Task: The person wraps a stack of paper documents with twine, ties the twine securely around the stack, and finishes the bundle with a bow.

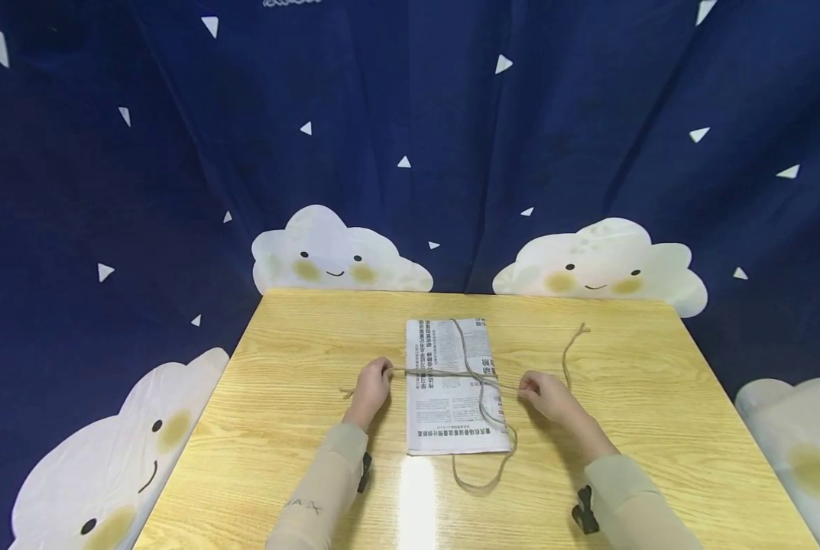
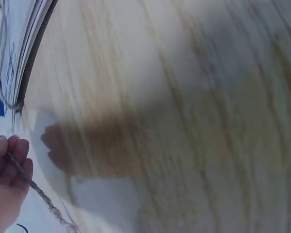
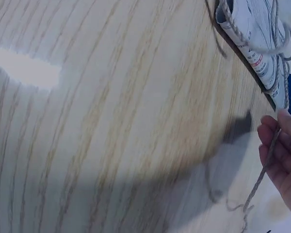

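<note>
A folded stack of newspapers [image 1: 444, 424] lies on the wooden table, with thin brown twine [image 1: 466, 344] running over it lengthwise and crosswise. To its left, my left hand [image 1: 371, 386] pinches the twine between thumb and fingers; in the left wrist view the tail of the twine [image 2: 48, 201] hangs past that hand [image 2: 9, 179]. On the other side, my right hand [image 1: 549, 393] pinches another stretch of twine, whose end [image 3: 257, 184] trails below the fingers in the right wrist view. The crossing strands meet right of the stack's middle.
A loop of twine [image 1: 485, 486] hangs off the stack's near edge onto the table [image 1: 299, 336]. One loose end [image 1: 566, 355] lies at the right behind my hand. A dark blue curtain [image 1: 382, 92] with white clouds stands along the table's far edge.
</note>
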{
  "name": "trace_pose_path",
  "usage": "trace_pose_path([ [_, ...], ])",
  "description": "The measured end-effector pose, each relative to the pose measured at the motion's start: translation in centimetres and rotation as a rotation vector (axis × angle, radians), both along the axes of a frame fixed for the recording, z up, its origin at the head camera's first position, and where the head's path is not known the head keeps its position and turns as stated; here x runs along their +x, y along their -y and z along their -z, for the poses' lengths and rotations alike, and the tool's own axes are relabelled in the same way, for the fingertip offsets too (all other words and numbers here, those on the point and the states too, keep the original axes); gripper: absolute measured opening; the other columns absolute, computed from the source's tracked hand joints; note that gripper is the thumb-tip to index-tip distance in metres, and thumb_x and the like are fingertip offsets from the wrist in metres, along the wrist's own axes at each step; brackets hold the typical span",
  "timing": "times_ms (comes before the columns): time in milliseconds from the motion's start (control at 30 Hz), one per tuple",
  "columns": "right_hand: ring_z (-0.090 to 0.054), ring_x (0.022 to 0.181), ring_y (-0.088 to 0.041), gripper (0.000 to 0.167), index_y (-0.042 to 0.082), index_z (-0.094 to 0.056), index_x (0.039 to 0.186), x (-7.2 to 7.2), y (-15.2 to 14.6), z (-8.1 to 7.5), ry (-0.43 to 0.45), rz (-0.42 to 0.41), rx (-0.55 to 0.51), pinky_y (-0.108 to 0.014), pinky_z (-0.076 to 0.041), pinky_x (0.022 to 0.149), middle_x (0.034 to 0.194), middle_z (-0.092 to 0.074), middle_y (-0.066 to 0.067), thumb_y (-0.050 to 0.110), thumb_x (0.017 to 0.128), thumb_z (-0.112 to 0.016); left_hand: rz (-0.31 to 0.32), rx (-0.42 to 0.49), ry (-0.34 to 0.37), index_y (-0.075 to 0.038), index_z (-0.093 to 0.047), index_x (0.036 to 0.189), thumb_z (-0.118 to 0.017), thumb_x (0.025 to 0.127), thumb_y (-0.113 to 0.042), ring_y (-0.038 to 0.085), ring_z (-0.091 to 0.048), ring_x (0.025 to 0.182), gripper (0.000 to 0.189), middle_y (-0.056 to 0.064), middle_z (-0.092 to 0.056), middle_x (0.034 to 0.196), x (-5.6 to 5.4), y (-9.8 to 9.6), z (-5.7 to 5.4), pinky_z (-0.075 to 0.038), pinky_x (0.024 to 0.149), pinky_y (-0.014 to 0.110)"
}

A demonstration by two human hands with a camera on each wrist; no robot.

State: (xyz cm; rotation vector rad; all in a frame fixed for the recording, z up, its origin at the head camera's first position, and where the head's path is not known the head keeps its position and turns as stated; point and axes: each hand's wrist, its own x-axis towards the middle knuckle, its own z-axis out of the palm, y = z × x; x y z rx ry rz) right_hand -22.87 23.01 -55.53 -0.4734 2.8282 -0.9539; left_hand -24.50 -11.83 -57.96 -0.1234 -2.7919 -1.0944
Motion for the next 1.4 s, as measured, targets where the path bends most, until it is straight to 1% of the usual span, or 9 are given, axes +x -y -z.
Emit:
trace_pose_path([
  [100, -0.049, 0.065, -0.012, 0.009, -0.001, -0.058, 0.087, 0.0, -0.2, 0.2, -0.001, -0.003, -0.011, -0.023, -0.044, 0.056, 0.074, -0.057, -0.005, 0.008, 0.087, -0.060, -0.051, 0.054, 0.033, 0.004, -0.061, 0.093, -0.054, 0.088, 0.003, 0.027, -0.063, 0.084, 0.009, 0.015, -0.064, 0.088, 0.0, 0.8, 0.0, -0.053, 0.070, 0.034],
  [467, -0.048, 0.064, -0.012, 0.005, 0.003, -0.057, 0.085, -0.2, -1.1, 1.0, -0.014, 0.017, -0.033, -0.022, -0.043, 0.055, 0.071, -0.054, -0.001, 0.005, 0.085, -0.061, -0.278, 0.058, 0.021, 0.007, -0.064, 0.094, -0.055, 0.088, 0.002, 0.031, -0.064, 0.081, 0.012, 0.019, -0.065, 0.089, 1.0, 4.6, 0.2, -0.054, 0.069, 0.037],
  [633, -0.048, 0.064, -0.012, 0.005, 0.003, -0.057, 0.084, -0.1, -1.1, 1.1, -0.008, 0.010, -0.035, -0.023, -0.043, 0.055, 0.071, -0.055, -0.001, 0.004, 0.085, -0.061, -0.324, 0.030, -0.006, 0.010, -0.063, 0.092, -0.055, 0.086, 0.007, 0.034, -0.061, 0.083, 0.011, 0.022, -0.063, 0.089, 1.1, 4.9, 0.7, -0.054, 0.068, 0.038],
  [733, -0.050, 0.067, -0.012, 0.005, 0.003, -0.057, 0.084, 0.0, -0.9, 1.1, 0.001, 0.013, -0.028, -0.023, -0.045, 0.058, 0.073, -0.056, -0.001, 0.005, 0.085, -0.061, -0.279, -0.039, -0.052, 0.009, -0.063, 0.096, -0.054, 0.080, 0.012, 0.037, -0.058, 0.092, 0.019, 0.022, -0.062, 0.096, 1.1, 4.3, 0.9, -0.050, 0.082, 0.042],
  [867, -0.053, 0.066, -0.013, 0.008, 0.000, -0.058, 0.093, 0.1, -0.4, 1.0, 0.057, 0.014, -0.066, -0.023, -0.047, 0.056, 0.076, -0.057, -0.003, 0.004, 0.086, -0.060, -0.125, -0.117, -0.077, 0.003, -0.060, 0.110, -0.053, 0.071, 0.010, 0.036, -0.050, 0.111, 0.041, 0.019, -0.058, 0.115, 0.9, 2.5, 0.9, -0.033, 0.100, 0.050],
  [1000, -0.053, 0.059, -0.013, 0.019, -0.005, -0.056, 0.103, 0.0, 0.6, 1.1, 0.105, -0.007, -0.125, -0.023, -0.047, 0.051, 0.078, -0.059, -0.007, 0.003, 0.086, -0.059, 0.074, -0.175, -0.090, 0.000, -0.060, 0.111, -0.059, 0.075, 0.001, 0.031, -0.050, 0.113, 0.036, 0.014, -0.058, 0.116, 0.6, 0.1, 0.6, -0.032, 0.102, 0.046],
  [1067, -0.052, 0.058, -0.011, 0.021, -0.005, -0.056, 0.104, -0.1, 1.2, 1.2, 0.093, -0.012, -0.130, -0.023, -0.047, 0.052, 0.077, -0.059, -0.007, 0.004, 0.085, -0.060, 0.125, -0.223, -0.089, -0.001, -0.062, 0.109, -0.061, 0.079, -0.005, 0.028, -0.054, 0.107, 0.030, 0.011, -0.060, 0.110, 0.5, -1.0, 0.6, -0.035, 0.100, 0.042],
  [1300, -0.048, 0.054, -0.008, 0.013, 0.001, -0.059, 0.094, -0.2, 3.3, 1.7, 0.035, 0.012, -0.147, -0.021, -0.042, 0.048, 0.070, -0.057, -0.001, 0.008, 0.084, -0.063, 0.042, -0.315, -0.102, -0.003, -0.058, 0.101, -0.066, 0.083, -0.016, 0.022, -0.058, 0.087, 0.023, 0.007, -0.060, 0.092, 0.9, -3.4, 1.0, -0.043, 0.089, 0.038],
  [1400, -0.046, 0.053, -0.008, 0.009, 0.003, -0.060, 0.091, -0.2, 3.9, 1.8, 0.005, 0.019, -0.140, -0.021, -0.041, 0.047, 0.067, -0.055, 0.001, 0.008, 0.085, -0.063, 0.043, -0.354, -0.125, -0.007, -0.058, 0.090, -0.068, 0.082, -0.022, 0.019, -0.057, 0.079, 0.020, 0.003, -0.059, 0.082, 1.1, -3.7, 1.2, -0.045, 0.084, 0.037],
])
